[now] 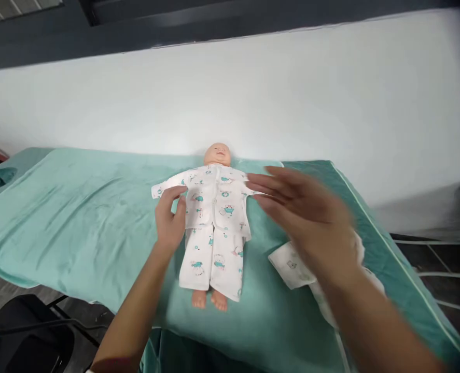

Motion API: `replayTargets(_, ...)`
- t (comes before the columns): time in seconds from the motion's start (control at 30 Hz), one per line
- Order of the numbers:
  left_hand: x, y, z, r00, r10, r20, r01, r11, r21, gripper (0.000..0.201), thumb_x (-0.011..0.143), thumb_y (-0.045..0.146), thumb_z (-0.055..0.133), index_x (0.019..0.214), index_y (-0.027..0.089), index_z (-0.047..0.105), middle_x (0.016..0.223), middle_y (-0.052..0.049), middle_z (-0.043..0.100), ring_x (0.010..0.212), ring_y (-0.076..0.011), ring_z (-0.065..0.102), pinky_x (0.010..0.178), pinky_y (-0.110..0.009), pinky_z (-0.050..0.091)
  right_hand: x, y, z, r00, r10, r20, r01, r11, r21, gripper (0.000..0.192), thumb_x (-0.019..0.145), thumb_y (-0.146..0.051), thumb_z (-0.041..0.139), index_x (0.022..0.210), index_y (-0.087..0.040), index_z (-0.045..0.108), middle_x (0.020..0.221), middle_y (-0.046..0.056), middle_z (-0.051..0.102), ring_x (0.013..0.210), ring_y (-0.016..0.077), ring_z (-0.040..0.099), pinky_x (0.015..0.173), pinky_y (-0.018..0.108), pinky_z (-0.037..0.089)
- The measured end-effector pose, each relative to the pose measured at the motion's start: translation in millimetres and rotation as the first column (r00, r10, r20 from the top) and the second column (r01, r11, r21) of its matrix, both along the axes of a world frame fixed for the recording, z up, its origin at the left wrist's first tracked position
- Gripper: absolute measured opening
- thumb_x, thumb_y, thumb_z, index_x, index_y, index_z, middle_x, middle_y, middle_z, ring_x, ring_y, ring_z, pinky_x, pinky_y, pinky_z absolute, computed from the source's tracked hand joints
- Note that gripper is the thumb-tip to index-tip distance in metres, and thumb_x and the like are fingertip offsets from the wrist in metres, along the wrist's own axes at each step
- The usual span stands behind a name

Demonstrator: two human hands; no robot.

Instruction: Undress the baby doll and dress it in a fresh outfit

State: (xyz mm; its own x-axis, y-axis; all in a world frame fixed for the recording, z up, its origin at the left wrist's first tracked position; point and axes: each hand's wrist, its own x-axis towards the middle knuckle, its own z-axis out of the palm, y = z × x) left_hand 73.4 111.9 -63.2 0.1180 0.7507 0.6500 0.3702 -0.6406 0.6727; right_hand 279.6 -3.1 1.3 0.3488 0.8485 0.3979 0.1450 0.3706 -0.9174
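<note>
On its back on the green bed cover lies a baby doll [217, 153], its bare feet toward me. It wears a white printed jacket [216, 199] with long sleeves and matching trousers [198, 259]. My left hand [170, 217] is at the jacket's left edge below the sleeve, thumb and fingers apart, with nothing seen between them. Over the doll's other sleeve end and the cover beside it, my right hand [311, 217] is raised with its fingers stretched out, somewhat blurred. It hides part of that sleeve and holds nothing visible.
A folded white printed cloth [291, 265] lies partly behind my right forearm. The green cover [78, 217] spreads over a bed along a white wall [214, 98]. At the lower left stands a black chair [31, 331] with a cable over it.
</note>
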Motion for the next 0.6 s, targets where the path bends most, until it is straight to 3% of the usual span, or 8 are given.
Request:
replayTargets(0.13, 40, 62, -13.6, 0.995, -0.096, 0.026, 0.099, 0.976, -0.194, 0.022, 0.095, 0.022, 0.052, 0.108, 0.02, 0.07, 0.115, -0.007, 0.072, 0.11, -0.0193, 0.066, 0.098, -0.035, 0.054, -7, 82, -55.6, 0.975, -0.155, 0.159, 0.17, 0.982, -0.086, 0.029, 0.09, -0.034, 0.064, 0.118, -0.025, 0.063, 0.127, 0.008, 0.067, 0.117, 0.0237, 0.064, 0.098, 0.044, 0.054)
replayTargets(0.27, 66, 91, -22.2, 0.946, -0.314, -0.082, 0.286, 0.926, -0.247, 0.025, 0.096, 0.023, 0.051, 0.11, 0.02, 0.072, 0.12, -0.008, 0.073, 0.115, -0.0204, 0.065, 0.108, -0.038, 0.049, -11, 132, -97.7, 0.884, -0.31, 0.35, 0.355, 0.932, -0.07, 0.02, 0.09, -0.033, 0.057, 0.103, -0.019, 0.062, 0.106, 0.012, 0.064, 0.1, 0.0249, 0.062, 0.089, 0.043, 0.053)
replayTargets(0.33, 70, 95, -28.3, 0.925, -0.364, -0.108, 0.334, 0.916, -0.221, 0.029, 0.099, 0.025, 0.048, 0.113, 0.019, 0.072, 0.126, -0.009, 0.071, 0.122, -0.0206, 0.062, 0.113, -0.04, 0.045, -9, 139, -102.9, 0.874, -0.286, 0.393, 0.341, 0.937, -0.076, 0.019, 0.089, -0.036, 0.058, 0.099, -0.02, 0.061, 0.103, 0.011, 0.062, 0.097, 0.0239, 0.061, 0.087, 0.04, 0.052)
replayTargets(0.43, 70, 97, -34.5, 0.899, -0.41, -0.156, 0.377, 0.904, -0.204, 0.034, 0.102, 0.028, 0.043, 0.123, 0.021, 0.069, 0.138, -0.008, 0.065, 0.132, -0.0204, 0.056, 0.118, -0.042, 0.041, -4, 143, -97.0, 0.887, -0.207, 0.412, 0.306, 0.933, -0.19, 0.021, 0.088, -0.041, 0.061, 0.095, -0.021, 0.058, 0.097, 0.007, 0.064, 0.088, 0.0211, 0.062, 0.081, 0.035, 0.049)
replayTargets(0.6, 69, 101, -37.1, 0.872, -0.43, -0.235, 0.392, 0.9, -0.193, 0.039, 0.102, 0.027, 0.04, 0.132, 0.021, 0.065, 0.145, -0.008, 0.061, 0.138, -0.0204, 0.052, 0.122, -0.045, 0.037, 2, 160, -84.6, 0.807, -0.125, 0.577, 0.383, 0.854, -0.351, 0.021, 0.093, -0.04, 0.054, 0.082, -0.022, 0.054, 0.08, 0.004, 0.066, 0.078, 0.021, 0.06, 0.071, 0.031, 0.038)
